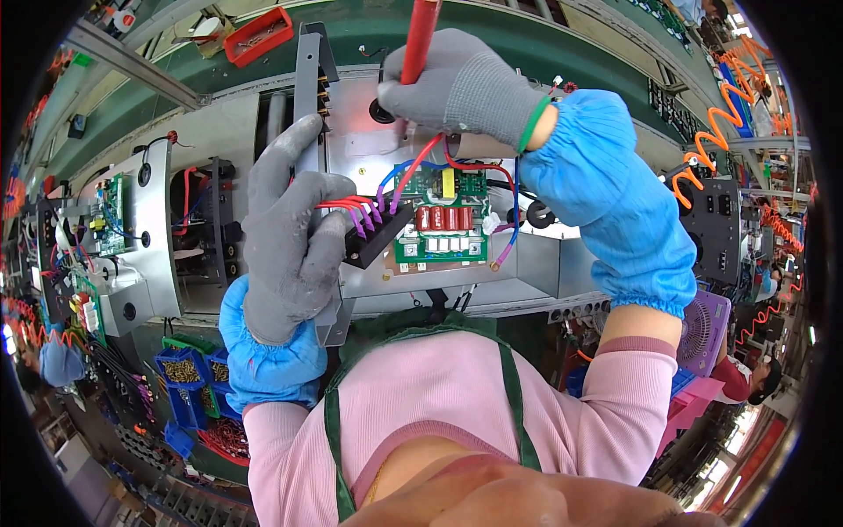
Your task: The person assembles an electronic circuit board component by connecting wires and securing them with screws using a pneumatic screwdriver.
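Observation:
My left hand (285, 237), in a grey glove, is bent over a long grey metal panel (307, 83) standing on edge. Its fingertips touch red wires with purple sleeves (358, 211), which run into a tilted black terminal block (379, 235). Above and to the right, my right hand (461, 88), also gloved, is closed round a red rod-shaped tool (421, 35); its upper end leaves the picture and its lower end is hidden. Between my arms lies a green circuit board (443, 250) with dark red capacitors, inside a silver metal housing (531, 263). Red and blue wires loop over the board.
A similar open metal unit (158, 237) stands at the left. Blue bins (183, 369) of small brass-coloured parts are at the lower left. A red tray (257, 37) sits at the far left. Orange coiled hoses (720, 114) hang at the right, above a purple fan (702, 329).

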Demonstrator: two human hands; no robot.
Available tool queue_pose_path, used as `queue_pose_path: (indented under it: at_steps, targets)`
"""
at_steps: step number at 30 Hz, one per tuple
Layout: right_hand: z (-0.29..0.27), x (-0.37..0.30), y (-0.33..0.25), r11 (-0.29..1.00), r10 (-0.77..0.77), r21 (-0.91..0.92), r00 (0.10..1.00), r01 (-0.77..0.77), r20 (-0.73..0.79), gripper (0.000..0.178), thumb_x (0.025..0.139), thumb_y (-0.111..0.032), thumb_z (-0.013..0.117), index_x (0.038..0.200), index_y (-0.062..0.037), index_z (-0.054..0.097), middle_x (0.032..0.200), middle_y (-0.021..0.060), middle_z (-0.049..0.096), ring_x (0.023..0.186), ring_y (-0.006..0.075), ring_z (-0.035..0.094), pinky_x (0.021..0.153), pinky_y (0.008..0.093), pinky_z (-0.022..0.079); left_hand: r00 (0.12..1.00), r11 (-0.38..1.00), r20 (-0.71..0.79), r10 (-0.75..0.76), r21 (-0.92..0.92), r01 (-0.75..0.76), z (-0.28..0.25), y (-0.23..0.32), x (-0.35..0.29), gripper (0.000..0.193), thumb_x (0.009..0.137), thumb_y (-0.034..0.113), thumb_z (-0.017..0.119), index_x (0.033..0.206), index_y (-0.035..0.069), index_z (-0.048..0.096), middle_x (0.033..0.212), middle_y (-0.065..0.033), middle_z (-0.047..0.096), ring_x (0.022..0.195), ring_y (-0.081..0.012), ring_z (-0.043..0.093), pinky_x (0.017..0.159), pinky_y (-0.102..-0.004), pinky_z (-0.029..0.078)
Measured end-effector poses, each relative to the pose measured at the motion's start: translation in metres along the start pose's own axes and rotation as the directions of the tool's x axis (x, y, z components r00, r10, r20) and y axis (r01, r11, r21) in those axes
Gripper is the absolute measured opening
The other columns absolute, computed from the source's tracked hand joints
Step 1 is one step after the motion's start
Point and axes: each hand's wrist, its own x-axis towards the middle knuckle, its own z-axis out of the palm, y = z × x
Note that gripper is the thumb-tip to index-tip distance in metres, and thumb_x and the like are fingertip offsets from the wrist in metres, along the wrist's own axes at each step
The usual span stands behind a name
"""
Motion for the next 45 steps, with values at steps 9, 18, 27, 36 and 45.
queue_pose_path:
  at_steps: [9, 18, 27, 36, 45]
  targets:
    - [0.003, -0.004, 0.004, 0.992, -0.109, 0.044, 0.982, 0.117, -0.152, 0.034, 0.084, -0.038, 0.055, 0.092, -0.0064, 0.067, 0.073, 0.0098, 0.064, 0.067, 0.0172, 0.063, 0.065, 0.0304, 0.052, 0.999, 0.999, -0.018, 0.041, -0.028, -0.042, 0.002, -0.001, 0.001, 0.023, 0.067, 0.008, 0.050, 0.085, -0.001, 0.062, 0.126, -0.0254, 0.046, 0.117, -0.0389, 0.046, 0.098, -0.0459, 0.036]
    - [0.001, -0.009, -0.003, 0.909, -0.188, 0.344, 0.969, 0.234, -0.162, 0.031, 0.085, -0.035, 0.059, 0.090, -0.0052, 0.065, 0.068, 0.0067, 0.063, 0.056, 0.0131, 0.061, 0.054, 0.0254, 0.051, 0.999, 0.998, -0.017, 0.042, -0.040, -0.043, 0.001, -0.002, 0.000, 0.023, 0.070, 0.012, 0.050, 0.085, -0.001, 0.062, 0.125, -0.0260, 0.047, 0.115, -0.0389, 0.047, 0.097, -0.0450, 0.037]
    - [-0.010, -0.016, 0.009, 0.999, 0.023, 0.025, 0.997, -0.021, -0.073, 0.024, 0.084, -0.028, 0.057, 0.089, -0.0056, 0.065, 0.067, 0.0050, 0.064, 0.056, 0.0110, 0.061, 0.054, 0.0234, 0.050, 1.000, 0.999, -0.028, 0.003, -0.053, -0.005, 0.002, -0.001, 0.000, 0.024, 0.070, 0.013, 0.049, 0.086, -0.001, 0.062, 0.126, -0.0263, 0.047, 0.115, -0.0388, 0.047, 0.096, -0.0455, 0.037]
    - [-0.010, -0.027, 0.031, 0.784, -0.392, 0.465, 0.909, 0.412, -0.144, 0.019, 0.082, -0.019, 0.061, 0.090, -0.0019, 0.063, 0.071, 0.0042, 0.061, 0.058, 0.0100, 0.059, 0.050, 0.0229, 0.048, 0.999, 0.998, -0.030, 0.020, -0.058, -0.022, 0.003, -0.003, 0.000, 0.024, 0.071, 0.013, 0.048, 0.086, 0.000, 0.062, 0.126, -0.0265, 0.046, 0.116, -0.0390, 0.046, 0.098, -0.0459, 0.036]
    - [0.000, -0.012, 0.034, 0.878, -0.228, 0.417, 0.972, 0.233, -0.064, 0.038, 0.083, -0.036, 0.064, 0.101, -0.0027, 0.067, 0.078, 0.0100, 0.067, 0.069, 0.0162, 0.065, 0.063, 0.0285, 0.054, 1.000, 0.999, -0.002, 0.007, -0.035, -0.007, 0.003, 0.000, 0.001, 0.025, 0.071, 0.013, 0.049, 0.088, 0.000, 0.062, 0.128, -0.0262, 0.044, 0.118, -0.0393, 0.045, 0.099, -0.0462, 0.034]
